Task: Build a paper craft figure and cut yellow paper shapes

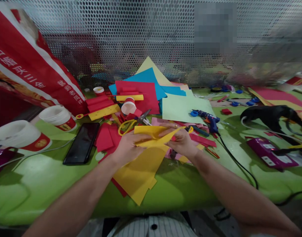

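My left hand [128,147] is closed on the left side of a folded yellow sheet of paper [153,140]. My right hand [182,141] grips the same sheet at its right side, fingers pinched on the edge. The paper is bent between the two hands, above a larger yellow sheet [143,174] that slants toward the table's front edge. Just beyond my left hand lie scissors [127,126] with yellow handles and partly spread blades. Red paper pieces [108,136] lie left of that hand. Pliers with dark handles [200,130] are partly hidden beyond my right hand.
Stacked paper cups [57,116] and a black phone [81,144] stand or lie at left, before a red bag [30,62]. A blue glue gun [211,121] with a trailing cord lies right of pale green paper [183,107]. A purple power strip [270,153] is farther right.
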Action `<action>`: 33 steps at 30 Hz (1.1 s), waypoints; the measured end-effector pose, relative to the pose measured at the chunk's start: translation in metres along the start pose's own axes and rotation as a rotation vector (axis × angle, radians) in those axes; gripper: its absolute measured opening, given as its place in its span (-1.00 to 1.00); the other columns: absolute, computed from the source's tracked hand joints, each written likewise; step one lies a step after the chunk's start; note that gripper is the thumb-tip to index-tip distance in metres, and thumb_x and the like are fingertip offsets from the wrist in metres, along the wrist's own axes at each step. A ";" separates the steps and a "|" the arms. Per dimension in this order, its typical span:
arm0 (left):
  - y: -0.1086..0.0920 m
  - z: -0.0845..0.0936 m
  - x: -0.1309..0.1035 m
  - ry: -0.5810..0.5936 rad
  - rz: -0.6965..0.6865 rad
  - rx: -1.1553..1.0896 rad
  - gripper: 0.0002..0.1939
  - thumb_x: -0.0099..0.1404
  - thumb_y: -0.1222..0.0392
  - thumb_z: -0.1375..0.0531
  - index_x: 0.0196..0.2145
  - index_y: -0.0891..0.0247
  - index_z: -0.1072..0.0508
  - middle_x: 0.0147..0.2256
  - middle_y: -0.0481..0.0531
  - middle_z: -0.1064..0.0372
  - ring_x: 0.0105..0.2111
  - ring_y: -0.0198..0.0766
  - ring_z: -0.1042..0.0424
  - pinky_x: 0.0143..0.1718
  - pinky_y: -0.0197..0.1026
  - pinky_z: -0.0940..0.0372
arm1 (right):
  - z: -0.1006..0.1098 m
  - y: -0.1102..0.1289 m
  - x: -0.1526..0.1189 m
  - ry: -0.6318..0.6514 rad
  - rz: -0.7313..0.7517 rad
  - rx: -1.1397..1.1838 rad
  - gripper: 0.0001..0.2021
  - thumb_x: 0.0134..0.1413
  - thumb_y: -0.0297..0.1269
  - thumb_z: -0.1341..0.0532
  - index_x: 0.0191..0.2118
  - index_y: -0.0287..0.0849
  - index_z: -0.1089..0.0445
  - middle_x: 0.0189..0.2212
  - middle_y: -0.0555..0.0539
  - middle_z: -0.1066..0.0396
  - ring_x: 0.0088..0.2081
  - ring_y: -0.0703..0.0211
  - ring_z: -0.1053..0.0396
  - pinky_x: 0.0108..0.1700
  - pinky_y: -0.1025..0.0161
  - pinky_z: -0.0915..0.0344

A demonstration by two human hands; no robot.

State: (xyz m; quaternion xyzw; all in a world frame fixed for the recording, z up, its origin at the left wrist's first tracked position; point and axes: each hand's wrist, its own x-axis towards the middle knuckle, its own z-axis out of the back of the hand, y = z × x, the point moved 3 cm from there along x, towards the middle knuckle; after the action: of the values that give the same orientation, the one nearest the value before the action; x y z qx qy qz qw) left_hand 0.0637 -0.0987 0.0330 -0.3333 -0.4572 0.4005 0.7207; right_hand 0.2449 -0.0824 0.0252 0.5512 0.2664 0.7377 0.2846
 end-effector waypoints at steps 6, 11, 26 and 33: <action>0.012 0.032 0.010 -0.445 0.114 -0.077 -0.80 0.09 0.05 -0.24 -0.44 0.24 -0.51 -0.49 0.00 -0.49 -0.47 -0.24 -0.47 -0.40 -0.21 -0.38 | 0.037 -0.002 0.012 -0.295 -0.078 0.034 -0.96 -0.03 -0.33 -0.25 -0.42 -0.08 -0.46 -0.40 -0.01 -0.47 -0.42 0.26 -0.43 -0.41 0.28 -0.38; 0.012 0.053 0.021 -0.699 0.107 -0.300 -0.73 0.03 -0.04 -0.26 -0.54 0.24 -0.43 -0.68 -0.11 -0.35 -0.70 -0.34 -0.35 -0.62 -0.28 -0.30 | 0.084 -0.001 0.021 -0.724 -0.138 0.156 -0.83 -0.05 -0.22 -0.24 -0.55 -0.15 -0.36 -0.59 0.08 -0.39 -0.69 0.38 -0.27 -0.63 0.35 -0.22; 0.006 0.028 0.010 -0.419 0.115 -0.350 -0.70 0.05 -0.09 -0.24 -0.52 0.22 -0.47 -0.61 -0.07 -0.40 -0.60 -0.29 -0.39 -0.53 -0.20 -0.31 | 0.040 -0.012 0.010 -0.195 -0.217 0.180 -0.72 -0.15 -0.24 -0.34 -0.22 -0.04 -0.40 -0.27 -0.01 -0.45 -0.50 0.34 -0.38 -0.47 0.31 -0.35; -0.012 -0.004 -0.010 0.064 -0.024 -0.090 -0.81 -0.10 0.25 -0.34 -0.42 0.13 -0.58 -0.37 0.07 -0.52 -0.36 -0.13 -0.48 -0.26 -0.17 -0.35 | 0.009 0.008 0.002 0.176 -0.097 0.160 -0.82 -0.09 -0.19 -0.30 -0.31 -0.09 -0.51 -0.25 -0.12 -0.49 -0.21 0.13 -0.45 -0.24 0.24 -0.41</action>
State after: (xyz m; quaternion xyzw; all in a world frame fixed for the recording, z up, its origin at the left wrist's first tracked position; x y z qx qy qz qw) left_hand 0.0681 -0.1132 0.0383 -0.3727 -0.4554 0.3600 0.7240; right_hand 0.2518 -0.0856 0.0342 0.4920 0.3749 0.7447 0.2506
